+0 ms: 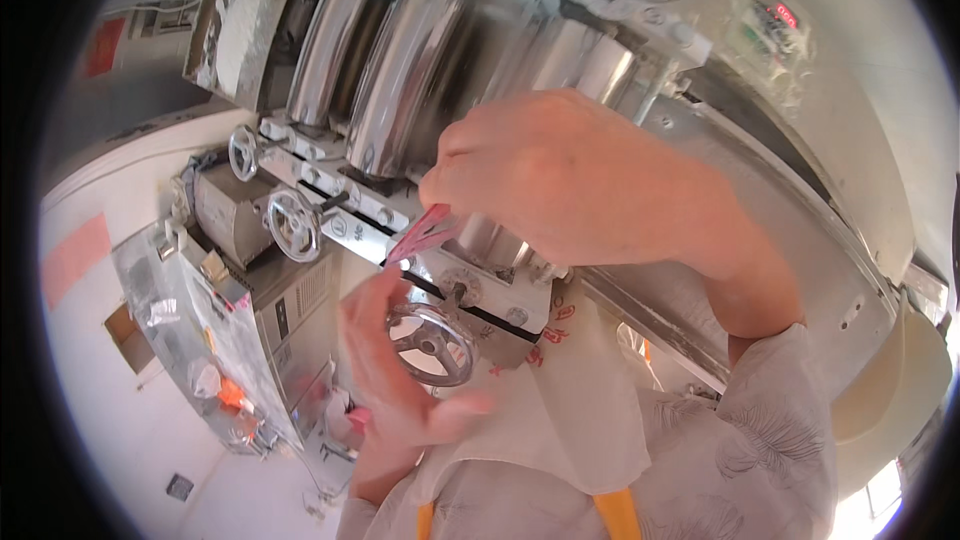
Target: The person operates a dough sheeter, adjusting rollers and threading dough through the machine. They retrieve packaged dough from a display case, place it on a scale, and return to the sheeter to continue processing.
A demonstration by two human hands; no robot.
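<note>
Hand (545, 175) near rollers (408, 65); pale floor (125, 440), probably.

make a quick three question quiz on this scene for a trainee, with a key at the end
1. Which hand pinches the upper end of the pink strip?
2. True or false: the rollers have a shiny metal surface.
3. How many handwheels show in the picture?

Key: 1. The right hand. 2. True. 3. Three.
</note>
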